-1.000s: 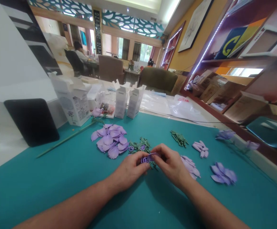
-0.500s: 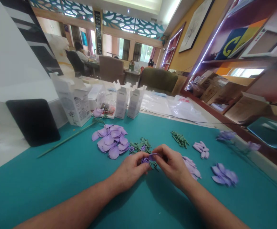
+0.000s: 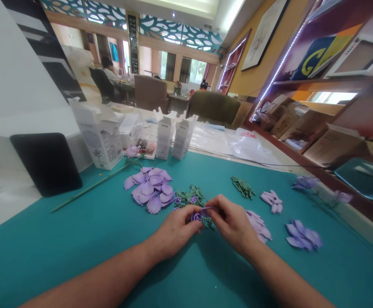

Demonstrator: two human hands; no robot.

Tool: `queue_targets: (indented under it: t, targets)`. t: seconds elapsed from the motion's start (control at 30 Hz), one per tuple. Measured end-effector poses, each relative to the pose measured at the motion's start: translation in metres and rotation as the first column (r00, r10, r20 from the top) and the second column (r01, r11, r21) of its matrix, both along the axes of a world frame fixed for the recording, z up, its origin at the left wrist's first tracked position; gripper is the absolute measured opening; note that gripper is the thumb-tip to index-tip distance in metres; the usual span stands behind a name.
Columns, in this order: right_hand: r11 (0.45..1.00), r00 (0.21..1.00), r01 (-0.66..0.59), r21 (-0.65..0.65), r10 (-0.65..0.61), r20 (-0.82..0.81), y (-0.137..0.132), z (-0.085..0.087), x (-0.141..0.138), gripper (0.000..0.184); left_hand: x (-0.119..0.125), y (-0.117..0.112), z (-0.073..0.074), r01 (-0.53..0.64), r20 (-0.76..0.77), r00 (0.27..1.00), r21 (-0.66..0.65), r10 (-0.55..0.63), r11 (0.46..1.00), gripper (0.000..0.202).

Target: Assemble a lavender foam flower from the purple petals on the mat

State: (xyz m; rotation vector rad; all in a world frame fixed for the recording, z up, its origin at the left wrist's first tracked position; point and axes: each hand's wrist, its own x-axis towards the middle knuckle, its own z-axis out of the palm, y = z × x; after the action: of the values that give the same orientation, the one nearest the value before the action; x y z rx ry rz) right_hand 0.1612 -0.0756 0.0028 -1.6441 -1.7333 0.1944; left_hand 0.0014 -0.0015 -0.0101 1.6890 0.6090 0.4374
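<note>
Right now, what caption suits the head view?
Left hand and right hand pinch a purple piece over a teal mat.

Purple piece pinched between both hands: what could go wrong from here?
1. The purple piece is tiny and held only at the fingertips of the left hand and right hand; it could slip and drop among the green parts right behind it.
2. The right wrist lies close to a petal pile; a sideways move might scatter it.
</note>
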Motion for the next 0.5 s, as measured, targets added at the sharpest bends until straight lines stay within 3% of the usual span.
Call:
queue_targets:
  t: [0.5]
  targets:
    - [1.000,1.000,0.011,0.006,-0.011,0.022,0.0015,-0.0023,-0.0020,0.009,0.0000,0.0003,-0.0021,-0.009,0.001,1.000,0.008,0.009,1.000,0.035]
